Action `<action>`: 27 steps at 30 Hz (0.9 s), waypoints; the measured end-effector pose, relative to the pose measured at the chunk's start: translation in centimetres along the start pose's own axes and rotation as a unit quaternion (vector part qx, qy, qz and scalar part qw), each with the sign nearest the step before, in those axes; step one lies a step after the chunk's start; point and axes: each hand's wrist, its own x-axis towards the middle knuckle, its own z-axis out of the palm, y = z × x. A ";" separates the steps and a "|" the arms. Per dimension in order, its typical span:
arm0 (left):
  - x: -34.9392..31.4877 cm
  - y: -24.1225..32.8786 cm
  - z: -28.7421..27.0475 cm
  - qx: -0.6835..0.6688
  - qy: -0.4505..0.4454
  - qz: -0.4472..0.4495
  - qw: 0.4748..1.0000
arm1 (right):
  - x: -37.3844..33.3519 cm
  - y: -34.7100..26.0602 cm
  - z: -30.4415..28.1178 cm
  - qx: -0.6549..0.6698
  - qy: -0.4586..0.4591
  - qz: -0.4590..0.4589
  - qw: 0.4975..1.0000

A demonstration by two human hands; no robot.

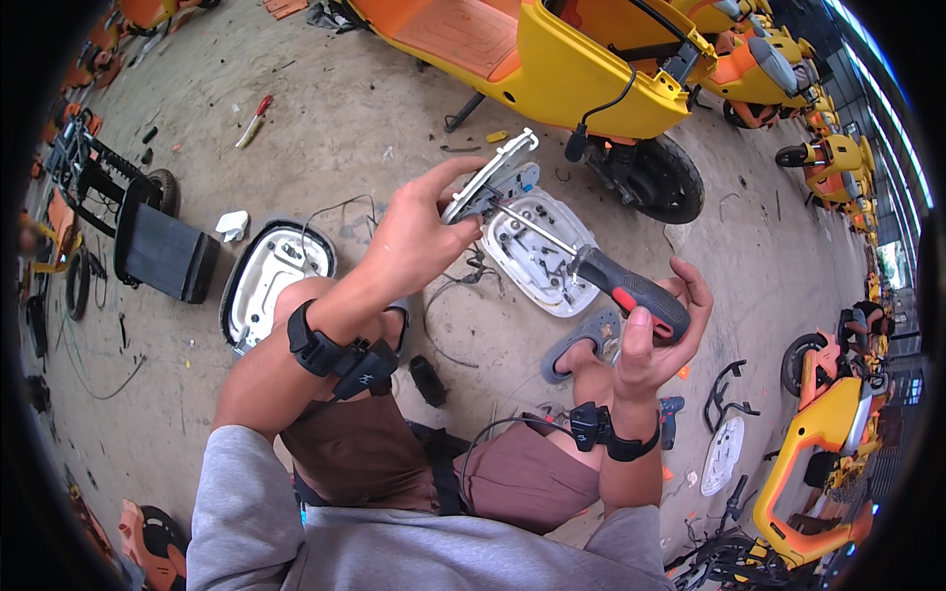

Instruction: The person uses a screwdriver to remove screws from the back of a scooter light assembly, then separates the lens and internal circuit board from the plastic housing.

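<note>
My left hand (414, 231) grips a white plastic cover (498, 167) by its edge and holds it tilted above the floor. Grey and blue parts show on the side of the cover facing right. In my right hand (645, 360) is a screwdriver (631, 291) with a black and red handle, held between thumb and fingers. Its metal shaft points up and left, and the tip meets the inner side of the cover; the exact contact spot is too small to make out. Beneath them lies an open white plastic shell (542, 256) with small dark screws or fittings inside.
A white shell with a black rim (261, 281) rests by my left knee. A red-handled screwdriver (256, 120) lies farther off. Ahead stands a yellow scooter (591, 74); a black box (166, 246) is at left. A power drill (671, 419) and white panel (724, 455) lie right.
</note>
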 end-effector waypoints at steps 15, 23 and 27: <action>-0.1 0.3 -0.3 -0.002 0.015 -0.014 1.000 | 0.3 0.0 -0.6 0.025 -0.023 0.102 0.994; 0.1 0.4 -0.4 0.010 0.020 -0.014 1.000 | 0.3 0.6 -0.6 0.008 -0.039 0.031 0.999; -0.1 0.5 -0.4 0.008 0.015 -0.020 1.000 | -0.2 0.9 -1.1 -0.005 -0.031 0.125 0.992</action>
